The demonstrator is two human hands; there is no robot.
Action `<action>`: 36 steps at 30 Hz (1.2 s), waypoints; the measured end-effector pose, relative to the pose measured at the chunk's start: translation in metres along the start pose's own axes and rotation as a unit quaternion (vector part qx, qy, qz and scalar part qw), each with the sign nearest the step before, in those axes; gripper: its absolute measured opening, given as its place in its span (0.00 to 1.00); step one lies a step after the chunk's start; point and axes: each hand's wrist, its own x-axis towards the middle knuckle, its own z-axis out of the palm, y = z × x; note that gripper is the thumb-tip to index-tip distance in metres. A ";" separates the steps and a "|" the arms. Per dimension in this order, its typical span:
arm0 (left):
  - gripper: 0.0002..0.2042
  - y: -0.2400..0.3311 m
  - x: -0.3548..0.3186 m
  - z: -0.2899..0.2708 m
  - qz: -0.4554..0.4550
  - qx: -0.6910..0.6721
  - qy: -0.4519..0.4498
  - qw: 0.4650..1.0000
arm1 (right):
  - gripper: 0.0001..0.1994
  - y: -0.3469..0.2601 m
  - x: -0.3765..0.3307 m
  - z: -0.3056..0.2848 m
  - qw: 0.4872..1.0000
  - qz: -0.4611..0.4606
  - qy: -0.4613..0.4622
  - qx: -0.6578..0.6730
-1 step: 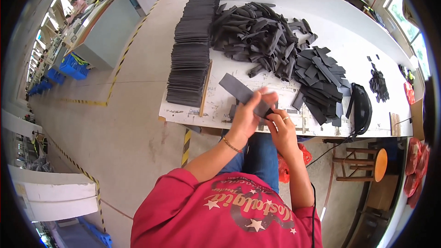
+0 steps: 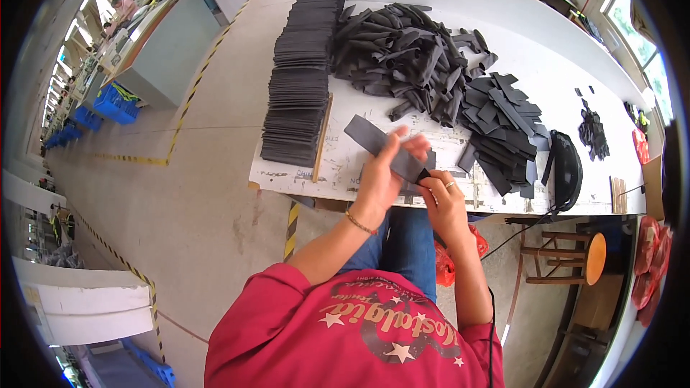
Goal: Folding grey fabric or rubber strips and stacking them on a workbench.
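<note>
A flat dark grey fabric strip [image 2: 368, 134] slants across in front of me, over the near edge of the white table. My left hand [image 2: 387, 169] holds it about the middle, thumb along its upper face. The other fingers of that hand show past the strip's far edge, somewhat smeared by motion. At the strip's near right end, my right hand [image 2: 445, 197] pinches a corner between thumb and fingers. A small black piece [image 2: 424, 174] shows at that corner; I cannot make out whether it is separate. Another dark flat piece lies partly hidden beneath my hands.
On the white table [image 2: 345, 108], a tall row of stacked dark strips [image 2: 298, 79] stands left. Behind my hands lies a heap of rolled dark pieces [image 2: 402, 54]. Flat strips [image 2: 503, 129] and a black pouch-like thing [image 2: 566, 171] lie right. A wooden stool [image 2: 594, 257] stands lower right.
My left hand's fingers have spread a little and shifted slightly along the strip. The strip and my right hand have moved a touch to the right.
</note>
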 end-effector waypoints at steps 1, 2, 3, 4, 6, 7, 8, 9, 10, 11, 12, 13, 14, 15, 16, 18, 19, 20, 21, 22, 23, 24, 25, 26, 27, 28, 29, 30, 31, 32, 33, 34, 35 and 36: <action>0.17 0.006 0.005 0.005 0.064 0.018 0.027 0.997 | 0.09 0.002 0.003 -0.002 1.000 -0.007 -0.001 0.006; 0.17 0.005 0.006 0.003 0.067 0.018 0.028 0.997 | 0.09 0.002 0.008 -0.003 1.000 -0.017 -0.002 0.012; 0.17 0.002 0.007 0.002 0.074 0.030 -0.014 0.997 | 0.08 -0.002 0.014 -0.005 0.999 -0.037 0.010 0.009; 0.17 -0.001 0.008 0.001 0.081 0.043 -0.057 0.994 | 0.08 -0.003 0.015 -0.004 0.999 -0.040 0.009 0.012; 0.16 -0.004 0.006 0.001 0.091 0.044 -0.048 0.994 | 0.08 -0.002 0.017 -0.002 0.999 -0.019 0.008 0.031; 0.16 -0.004 0.005 0.001 0.092 0.043 -0.042 0.994 | 0.09 -0.001 0.019 -0.001 0.999 -0.027 0.012 0.031; 0.16 -0.005 0.003 0.000 0.093 0.043 -0.035 0.994 | 0.09 -0.001 0.018 0.000 0.999 -0.028 0.010 0.034; 0.16 -0.006 0.004 -0.001 0.093 0.039 -0.038 0.994 | 0.08 -0.001 0.018 0.002 0.999 -0.025 0.016 0.035; 0.16 -0.006 0.004 -0.002 0.095 0.040 -0.036 0.994 | 0.07 0.000 0.018 0.003 0.999 -0.022 0.022 0.035; 0.16 -0.007 0.004 -0.003 0.094 0.037 -0.037 0.994 | 0.07 0.000 0.018 0.004 0.999 -0.024 0.020 0.038; 0.15 -0.006 0.004 -0.004 0.094 0.035 -0.038 0.994 | 0.07 0.000 0.019 0.005 0.999 -0.018 0.019 0.043; 0.15 -0.006 0.003 -0.005 0.098 0.035 -0.040 0.994 | 0.07 0.000 0.019 0.006 0.999 -0.013 0.018 0.047; 0.15 -0.007 0.004 -0.005 0.099 0.035 -0.041 0.994 | 0.07 0.002 0.018 0.006 0.999 -0.013 0.018 0.048; 0.15 -0.007 0.004 -0.004 0.097 0.036 -0.044 0.994 | 0.08 0.004 0.017 0.007 0.999 -0.006 0.010 0.048; 0.15 -0.007 0.004 -0.004 0.096 0.037 -0.048 0.994 | 0.08 0.006 0.016 0.007 0.999 0.000 0.002 0.047; 0.15 -0.006 0.004 -0.005 0.098 0.041 -0.049 0.993 | 0.09 0.009 0.016 0.010 0.999 -0.003 0.001 0.051; 0.15 -0.006 0.003 -0.005 0.098 0.044 -0.051 0.993 | 0.09 0.010 0.016 0.010 0.999 -0.005 0.002 0.052; 0.15 -0.006 0.004 -0.006 0.098 0.044 -0.051 0.993 | 0.09 0.010 0.016 0.010 0.999 -0.006 0.001 0.052; 0.15 -0.006 0.005 -0.007 0.099 0.046 -0.052 0.993 | 0.08 0.010 0.017 0.010 0.999 -0.005 -0.003 0.050; 0.15 -0.007 0.006 -0.008 0.099 0.048 -0.053 0.993 | 0.08 0.010 0.018 0.010 0.999 -0.003 -0.007 0.047; 0.15 -0.005 0.007 -0.007 0.096 0.047 -0.054 0.993 | 0.08 0.010 0.018 0.010 0.999 -0.001 -0.006 0.045; 0.16 -0.003 0.008 -0.008 0.098 0.050 -0.053 0.993 | 0.07 0.008 0.018 0.012 0.997 0.023 -0.004 0.074; 0.17 0.000 0.009 -0.008 0.098 0.053 -0.053 0.992 | 0.07 0.007 0.018 0.014 0.994 0.048 -0.002 0.102; 0.17 0.002 0.009 -0.007 0.092 0.053 -0.056 0.993 | 0.07 0.004 0.019 0.017 0.994 0.052 0.002 0.098; 0.17 0.004 0.010 -0.007 0.111 0.057 -0.056 0.991 | 0.06 0.000 0.021 0.021 0.972 0.118 0.025 0.201; 0.18 0.005 0.012 -0.005 0.128 0.061 -0.057 0.988 | 0.06 -0.002 0.023 0.025 0.935 0.182 0.050 0.302; 0.19 0.004 0.013 -0.005 0.131 0.077 -0.068 0.986 | 0.07 0.001 0.023 0.032 0.901 0.274 0.060 0.330; 0.20 0.005 0.014 -0.004 0.134 0.086 -0.075 0.984 | 0.07 0.002 0.023 0.043 0.891 0.282 0.105 0.340; 0.20 0.008 0.015 -0.004 0.135 0.071 -0.078 0.985 | 0.07 0.001 0.018 0.040 0.891 0.277 0.120 0.340; 0.19 0.015 0.017 -0.004 0.143 0.058 -0.081 0.985 | 0.07 -0.003 0.021 0.037 0.891 0.266 0.131 0.343; 0.19 0.014 0.015 -0.005 0.127 0.067 -0.106 0.984 | 0.07 -0.008 0.023 0.034 0.891 0.266 0.136 0.342; 0.19 0.015 0.017 -0.005 0.125 0.068 -0.109 0.984 | 0.06 -0.016 0.024 0.028 0.859 0.298 0.145 0.391; 0.18 0.015 0.013 -0.004 0.116 0.065 -0.136 0.982 | 0.06 -0.024 0.021 0.023 0.821 0.333 0.155 0.436; 0.18 0.015 0.010 -0.004 0.107 0.062 -0.162 0.979 | 0.06 -0.026 0.024 0.022 0.820 0.337 0.159 0.435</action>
